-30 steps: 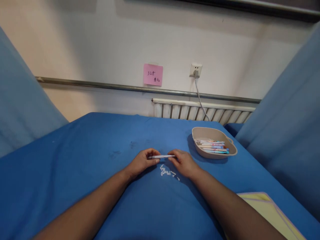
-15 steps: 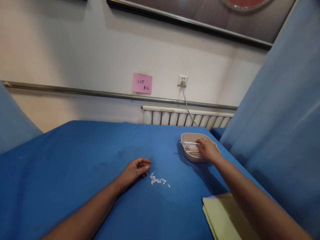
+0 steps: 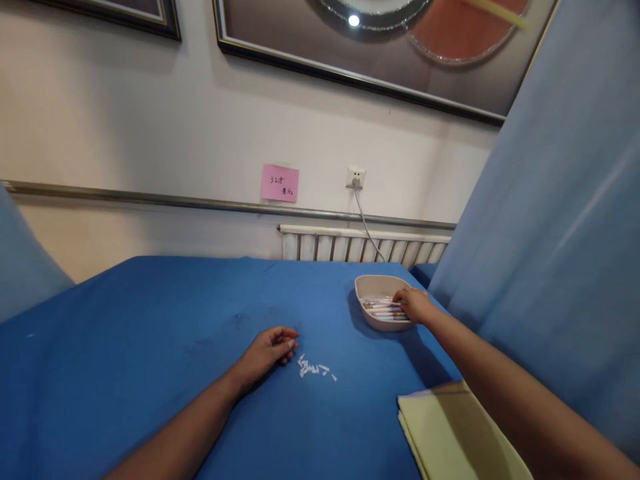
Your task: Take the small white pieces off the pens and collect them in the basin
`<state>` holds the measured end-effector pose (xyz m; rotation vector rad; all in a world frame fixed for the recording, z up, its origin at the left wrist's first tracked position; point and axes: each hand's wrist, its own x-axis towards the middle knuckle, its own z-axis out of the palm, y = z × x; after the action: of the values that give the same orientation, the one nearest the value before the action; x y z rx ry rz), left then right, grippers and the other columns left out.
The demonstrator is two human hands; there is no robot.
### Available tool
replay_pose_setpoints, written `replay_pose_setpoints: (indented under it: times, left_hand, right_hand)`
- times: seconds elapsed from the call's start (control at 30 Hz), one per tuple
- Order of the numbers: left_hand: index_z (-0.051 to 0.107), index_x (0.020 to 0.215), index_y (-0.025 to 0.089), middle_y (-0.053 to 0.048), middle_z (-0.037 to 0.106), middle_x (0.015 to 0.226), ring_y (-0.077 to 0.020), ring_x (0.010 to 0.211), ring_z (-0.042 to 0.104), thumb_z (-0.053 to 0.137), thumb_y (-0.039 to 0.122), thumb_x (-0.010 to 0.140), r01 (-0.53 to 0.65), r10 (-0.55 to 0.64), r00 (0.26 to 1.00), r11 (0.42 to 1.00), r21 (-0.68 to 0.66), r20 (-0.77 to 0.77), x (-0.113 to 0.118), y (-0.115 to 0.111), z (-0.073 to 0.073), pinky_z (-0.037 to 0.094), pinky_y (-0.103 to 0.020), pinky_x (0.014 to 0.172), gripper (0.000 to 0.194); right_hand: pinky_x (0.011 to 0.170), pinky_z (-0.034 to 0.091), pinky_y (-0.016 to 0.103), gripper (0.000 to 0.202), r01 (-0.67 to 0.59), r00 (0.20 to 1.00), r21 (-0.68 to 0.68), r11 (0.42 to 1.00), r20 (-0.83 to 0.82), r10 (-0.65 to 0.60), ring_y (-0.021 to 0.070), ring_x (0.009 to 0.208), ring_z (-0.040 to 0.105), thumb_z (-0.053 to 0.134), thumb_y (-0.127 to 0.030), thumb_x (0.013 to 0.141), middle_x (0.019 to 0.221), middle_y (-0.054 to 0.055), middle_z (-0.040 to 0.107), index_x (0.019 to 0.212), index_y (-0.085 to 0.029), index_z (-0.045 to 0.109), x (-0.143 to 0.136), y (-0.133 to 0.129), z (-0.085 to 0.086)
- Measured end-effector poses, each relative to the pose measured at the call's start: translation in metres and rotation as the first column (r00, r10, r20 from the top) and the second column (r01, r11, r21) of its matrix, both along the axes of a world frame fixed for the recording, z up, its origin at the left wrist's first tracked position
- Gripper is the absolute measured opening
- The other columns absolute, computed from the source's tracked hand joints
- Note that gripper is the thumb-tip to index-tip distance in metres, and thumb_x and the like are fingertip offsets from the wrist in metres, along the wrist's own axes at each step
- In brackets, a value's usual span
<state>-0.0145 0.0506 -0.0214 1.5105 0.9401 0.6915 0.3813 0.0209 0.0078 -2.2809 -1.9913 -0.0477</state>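
Over the right side of a beige basket (image 3: 385, 325), my right hand (image 3: 414, 305) has its fingers closed on a pen among several slim pens (image 3: 385, 311) lying in it. The exact grip is partly hidden. My left hand (image 3: 274, 347) rests on the blue cloth (image 3: 150, 360) with its fingers loosely curled and a gap at the thumb; nothing shows between them. Just to its right lie several small white pieces (image 3: 313, 369) in a loose cluster.
Yellow folded material (image 3: 440, 427) lies at the front right, under my right forearm. Behind the blue-covered surface are a radiator (image 3: 340, 247), a metal rail (image 3: 215, 205) and a plugged-in cable (image 3: 367, 227). A blue curtain (image 3: 540, 233) hangs on the right.
The white pen that my right hand held across the basket is now down among the others, and that hand is lower. My left hand stays by the white pieces. The view has tilted up.
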Motion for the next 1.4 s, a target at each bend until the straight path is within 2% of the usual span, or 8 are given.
replay_pose_setpoints:
  times: [0.27,0.53,0.73,0.83,0.93,1.13,1.23,1.4]
  left_hand:
    - [0.058,0.089,0.013,-0.002,0.062,0.075,-0.0109,0.057,0.054,0.067,0.038,0.064,-0.045,0.045,0.997,0.999,-0.005,0.057,-0.004,0.003,-0.002,0.043,-0.024,0.054,0.037]
    - [0.059,0.088,0.011,-0.006,0.064,0.076,-0.0094,0.053,0.054,0.068,0.031,0.06,-0.389,0.385,0.896,0.921,-0.026,0.222,-0.03,0.023,-0.001,0.042,-0.021,0.047,0.035]
    - [0.057,0.088,0.011,-0.007,0.064,0.081,-0.0086,0.053,0.054,0.066,0.035,0.062,-0.465,0.451,0.861,0.886,0.0,0.236,-0.044,0.034,-0.005,0.042,-0.02,0.048,0.036]
    - [0.057,0.088,0.012,-0.007,0.064,0.081,-0.0094,0.055,0.054,0.065,0.034,0.063,-0.452,0.436,0.876,0.892,0.033,0.205,-0.041,0.034,-0.007,0.042,-0.021,0.048,0.035]
    - [0.057,0.086,0.012,-0.006,0.064,0.078,-0.0104,0.055,0.054,0.062,0.033,0.063,-0.418,0.403,0.902,0.905,0.078,0.154,-0.037,0.033,-0.008,0.042,-0.022,0.049,0.032]
    - [0.059,0.083,0.014,-0.003,0.064,0.07,-0.0127,0.055,0.054,0.057,0.032,0.064,-0.313,0.316,0.949,0.93,0.193,0.014,-0.033,0.031,-0.009,0.043,-0.024,0.053,0.027]
    - [0.062,0.08,0.015,-0.002,0.065,0.068,-0.0161,0.061,0.057,0.058,0.032,0.063,-0.241,0.266,0.962,0.934,0.262,-0.062,-0.034,0.028,-0.007,0.044,-0.027,0.061,0.025]
    - [0.067,0.082,0.019,-0.003,0.068,0.079,-0.0199,0.075,0.06,0.055,0.034,0.07,0.036,0.124,0.941,0.888,0.458,-0.315,-0.034,0.013,-0.002,0.042,-0.027,0.07,0.022]
  right_hand:
    - [0.08,0.035,0.026,0.029,0.002,1.0,0.029,1.0,-0.011,-0.002,0.0211,0.1,0.054,0.052,-0.01,0.074,0.103,0.006,0.065,0.096,-0.021,0.068,-0.007,-0.002,-0.001]
    - [0.075,0.039,0.027,0.019,-0.004,0.996,0.106,0.994,-0.088,0.014,0.0219,0.09,0.059,0.055,-0.015,0.074,0.094,0.009,0.067,0.087,-0.016,0.068,-0.005,-0.007,-0.011]
    - [0.079,0.041,0.029,0.023,0.068,0.991,0.216,0.974,-0.128,-0.041,0.0203,0.092,0.057,0.048,-0.021,0.079,0.099,0.009,0.064,0.092,-0.015,0.065,0.007,-0.022,-0.016]
    - [0.08,0.042,0.031,0.026,0.113,0.98,0.376,0.92,-0.195,-0.041,0.0193,0.09,0.057,0.042,-0.02,0.079,0.099,0.009,0.062,0.093,-0.016,0.064,0.003,-0.035,-0.018]
    - [0.078,0.045,0.032,0.024,0.116,0.952,0.532,0.839,-0.3,0.059,0.0188,0.084,0.058,0.042,-0.025,0.079,0.091,0.007,0.062,0.088,-0.017,0.063,-0.013,-0.048,-0.023]
    - [0.081,0.046,0.038,0.018,0.01,0.911,0.657,0.754,-0.317,0.264,0.0214,0.09,0.057,0.044,-0.022,0.079,0.093,0.008,0.062,0.087,-0.018,0.059,-0.064,-0.07,-0.032]
    - [0.08,0.047,0.037,0.018,-0.149,0.854,0.653,0.742,-0.293,0.429,0.0212,0.088,0.058,0.043,-0.017,0.079,0.09,0.007,0.062,0.089,-0.02,0.058,-0.104,-0.086,-0.035]
    - [0.068,0.05,0.032,0.022,-0.421,0.707,0.473,0.774,-0.363,0.607,0.0199,0.076,0.062,0.048,-0.012,0.076,0.082,0.0,0.063,0.087,-0.029,0.057,-0.173,-0.094,-0.031]
